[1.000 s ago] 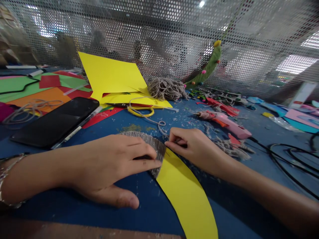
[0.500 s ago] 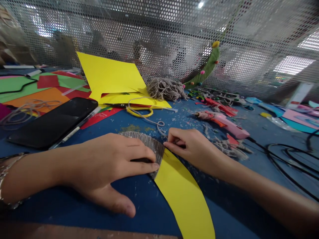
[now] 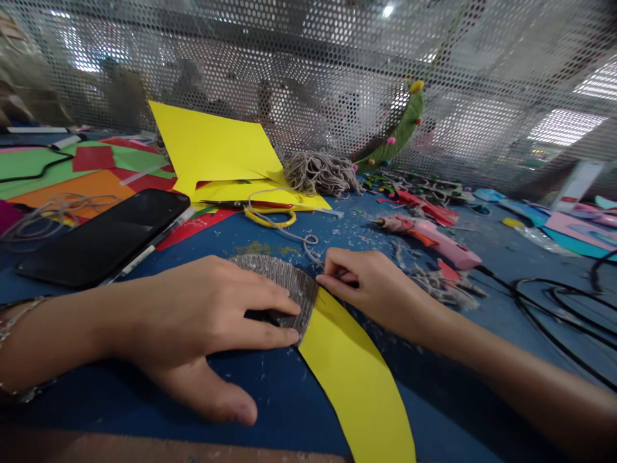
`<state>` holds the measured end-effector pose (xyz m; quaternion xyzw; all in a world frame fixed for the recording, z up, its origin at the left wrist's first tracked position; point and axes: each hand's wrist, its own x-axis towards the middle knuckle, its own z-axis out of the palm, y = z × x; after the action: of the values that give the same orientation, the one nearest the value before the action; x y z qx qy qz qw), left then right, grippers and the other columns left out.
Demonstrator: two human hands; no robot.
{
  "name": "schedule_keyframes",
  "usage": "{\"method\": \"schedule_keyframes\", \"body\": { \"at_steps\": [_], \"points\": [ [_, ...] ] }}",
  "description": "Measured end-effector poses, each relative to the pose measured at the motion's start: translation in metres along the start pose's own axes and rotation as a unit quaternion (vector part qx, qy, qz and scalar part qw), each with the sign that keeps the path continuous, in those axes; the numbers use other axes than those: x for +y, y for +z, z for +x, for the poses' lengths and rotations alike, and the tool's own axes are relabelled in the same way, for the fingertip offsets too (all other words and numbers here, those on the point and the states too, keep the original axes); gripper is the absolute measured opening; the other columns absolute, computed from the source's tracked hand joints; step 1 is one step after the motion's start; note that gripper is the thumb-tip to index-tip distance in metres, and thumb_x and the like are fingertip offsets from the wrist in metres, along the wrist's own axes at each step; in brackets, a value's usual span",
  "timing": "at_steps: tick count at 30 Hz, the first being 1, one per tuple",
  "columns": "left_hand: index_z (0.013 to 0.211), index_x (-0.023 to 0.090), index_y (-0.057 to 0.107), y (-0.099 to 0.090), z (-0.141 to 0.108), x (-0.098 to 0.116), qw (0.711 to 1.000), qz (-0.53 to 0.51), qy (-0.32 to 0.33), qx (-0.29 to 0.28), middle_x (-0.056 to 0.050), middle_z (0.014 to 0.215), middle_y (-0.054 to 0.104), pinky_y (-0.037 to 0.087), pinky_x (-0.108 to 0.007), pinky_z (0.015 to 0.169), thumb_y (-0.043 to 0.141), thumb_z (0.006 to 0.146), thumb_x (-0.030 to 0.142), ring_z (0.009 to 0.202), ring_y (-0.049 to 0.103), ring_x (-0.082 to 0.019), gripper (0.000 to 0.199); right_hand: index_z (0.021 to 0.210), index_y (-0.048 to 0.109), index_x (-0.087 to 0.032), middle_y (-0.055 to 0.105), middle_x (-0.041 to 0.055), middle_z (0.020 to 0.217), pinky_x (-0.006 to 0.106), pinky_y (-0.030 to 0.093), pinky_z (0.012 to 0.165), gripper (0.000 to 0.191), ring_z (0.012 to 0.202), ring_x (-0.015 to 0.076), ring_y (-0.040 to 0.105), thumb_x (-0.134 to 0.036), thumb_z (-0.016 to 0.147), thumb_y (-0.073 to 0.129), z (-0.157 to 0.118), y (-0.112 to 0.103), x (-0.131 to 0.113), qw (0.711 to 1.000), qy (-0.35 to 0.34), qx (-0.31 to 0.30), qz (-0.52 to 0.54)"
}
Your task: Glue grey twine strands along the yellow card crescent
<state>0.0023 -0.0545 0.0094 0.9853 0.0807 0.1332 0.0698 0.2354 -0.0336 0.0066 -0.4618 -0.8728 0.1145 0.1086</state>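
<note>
A curved yellow paper strip (image 3: 361, 373) lies on the blue table, its far end covered by rows of grey yarn (image 3: 301, 289). My left hand (image 3: 207, 328) rests palm down on the yarn-covered part, fingers stretched and thumb spread to the side. Pinched between the fingers of my right hand (image 3: 357, 276) is the grey yarn strand (image 3: 311, 247), at the far edge of the strip where yarn meets bare yellow paper. That strand runs back over the yellow-handled scissors (image 3: 270, 217).
Behind lie a grey yarn bundle (image 3: 322, 172) and folded yellow card (image 3: 222, 148). A black phone (image 3: 106, 235) is at the left, near coloured papers. A pink glue gun (image 3: 443, 243) with a black cable (image 3: 544, 315) lies right. Perforated metal mesh (image 3: 308, 64) stands behind.
My left hand has shifted slightly back to the left and its fingertips have moved nearer the yarn's near edge, baring more of the yarn. My right hand has stayed in place.
</note>
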Motion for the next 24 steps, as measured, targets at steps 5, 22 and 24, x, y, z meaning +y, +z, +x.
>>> {"method": "schedule_keyframes", "body": {
  "at_steps": [5,22,24],
  "points": [
    [0.097,0.019,0.054,0.0025,0.0012,-0.0004,0.984,-0.138,-0.094,0.064,-0.005,0.107,0.062,0.045,-0.027,0.084,0.047,0.084,0.029,0.099,0.058,-0.02,0.017,0.063,0.038,-0.019,0.042,-0.0055,0.05,0.018,0.023,0.045,0.021,0.046,0.0067,0.035,-0.024,0.081,0.047,0.0007,0.0007,0.0021,1.0,-0.006,0.008,-0.007],
    [0.063,0.016,0.044,0.0045,0.0059,-0.0046,0.886,-0.274,-0.315,0.201,0.007,0.047,0.051,0.037,-0.011,0.043,0.051,0.084,0.031,0.041,0.048,-0.004,0.027,0.061,0.038,-0.019,0.042,-0.0053,0.05,0.017,0.023,0.044,0.022,0.046,0.0069,0.033,-0.023,0.08,0.048,0.0002,0.0029,0.0024,1.0,-0.016,0.018,-0.008],
    [0.057,0.016,0.04,0.0058,0.0045,-0.0045,0.897,-0.259,-0.3,0.194,0.007,0.043,0.046,0.035,-0.012,0.042,0.043,0.088,0.032,0.039,0.046,-0.004,0.034,0.062,0.038,-0.019,0.043,-0.0051,0.051,0.018,0.023,0.045,0.022,0.047,0.0069,0.033,-0.023,0.08,0.048,0.0002,0.0028,0.0024,1.0,-0.018,0.016,-0.009]
  ]
}}
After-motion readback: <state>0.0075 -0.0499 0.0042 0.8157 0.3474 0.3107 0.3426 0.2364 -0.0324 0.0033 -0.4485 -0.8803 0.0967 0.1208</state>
